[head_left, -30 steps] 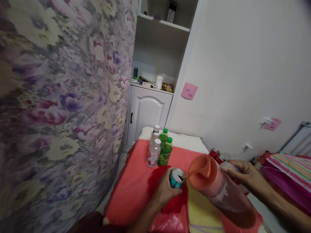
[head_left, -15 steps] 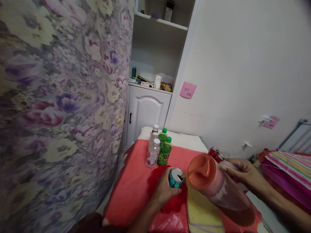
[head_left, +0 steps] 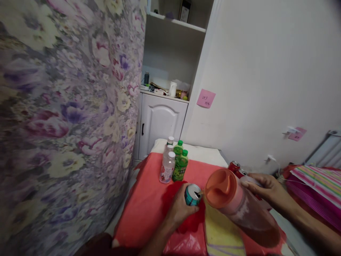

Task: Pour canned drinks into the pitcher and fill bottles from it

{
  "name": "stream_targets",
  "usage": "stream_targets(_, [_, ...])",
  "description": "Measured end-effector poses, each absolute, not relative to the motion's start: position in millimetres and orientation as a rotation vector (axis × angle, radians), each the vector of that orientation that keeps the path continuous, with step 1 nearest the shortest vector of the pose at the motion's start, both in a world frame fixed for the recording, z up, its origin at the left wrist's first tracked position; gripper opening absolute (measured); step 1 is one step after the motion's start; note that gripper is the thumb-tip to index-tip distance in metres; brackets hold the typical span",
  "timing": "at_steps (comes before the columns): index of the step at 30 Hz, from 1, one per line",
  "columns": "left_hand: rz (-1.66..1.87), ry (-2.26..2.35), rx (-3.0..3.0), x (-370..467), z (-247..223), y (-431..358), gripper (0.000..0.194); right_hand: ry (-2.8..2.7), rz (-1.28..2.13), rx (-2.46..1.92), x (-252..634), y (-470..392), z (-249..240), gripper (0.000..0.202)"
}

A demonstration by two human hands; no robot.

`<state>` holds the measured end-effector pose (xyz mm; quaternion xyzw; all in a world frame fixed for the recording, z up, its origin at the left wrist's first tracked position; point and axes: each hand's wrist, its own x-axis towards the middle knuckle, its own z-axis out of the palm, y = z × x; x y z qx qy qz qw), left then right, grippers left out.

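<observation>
My left hand (head_left: 179, 208) is wrapped round a teal can (head_left: 192, 200) with an open top, above a red dish (head_left: 190, 225). My right hand (head_left: 266, 185) grips the handle of a large clear pitcher (head_left: 250, 213) with an orange lid (head_left: 221, 187). The pitcher is tipped to the left, its spout at the can's opening, and a thin stream shows between them. Reddish-brown liquid lies inside the pitcher. Behind the can stand clear bottles with white caps (head_left: 167, 169) and green bottles (head_left: 180, 167).
Red cans (head_left: 233, 166) stand behind the pitcher. A yellow cloth (head_left: 222, 233) lies on the red-covered table (head_left: 138, 217). A floral curtain (head_left: 71, 117) hangs at the left, and a striped cloth (head_left: 319, 181) covers something magenta at the right.
</observation>
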<state>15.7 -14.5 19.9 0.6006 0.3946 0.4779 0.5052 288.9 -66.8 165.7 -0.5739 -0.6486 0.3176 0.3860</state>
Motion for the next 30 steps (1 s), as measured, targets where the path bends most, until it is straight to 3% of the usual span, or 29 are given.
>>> stream_targets(13, [1.123,0.979,1.451,14.8,18.8,-13.7,0.060,-1.673,0.840,-1.455,296.4,-64.5,164.3,0.042])
stream_targets(30, [1.126,0.992,1.482,15.4,20.2,-13.8,0.060,-1.657,0.834,-1.456,291.4,-66.9,167.1,0.046])
